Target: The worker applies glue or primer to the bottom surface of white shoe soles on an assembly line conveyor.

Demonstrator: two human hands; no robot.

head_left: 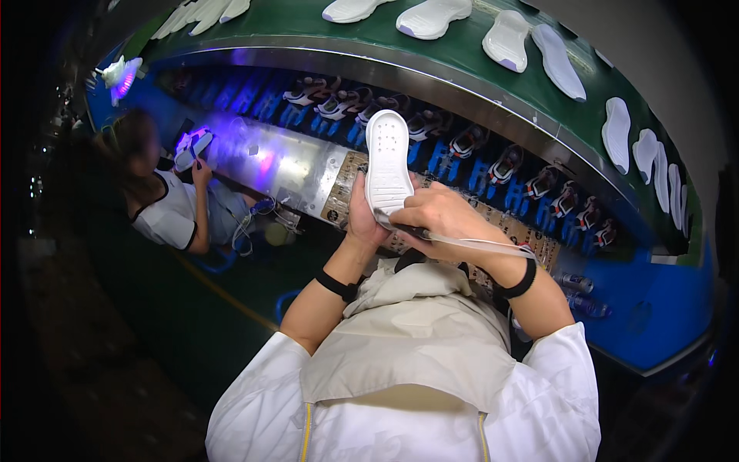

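Cupping white sole (388,158) near its lower end, left hand (364,219) wraps fingers round its edges; right hand (439,213) pinches dark tool (410,230) there. Sole likely light, slightly bendy; best held by side edges.

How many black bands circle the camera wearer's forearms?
2: one black band around the left forearm, another around the right forearm. Both forearms show, so neither is hidden.
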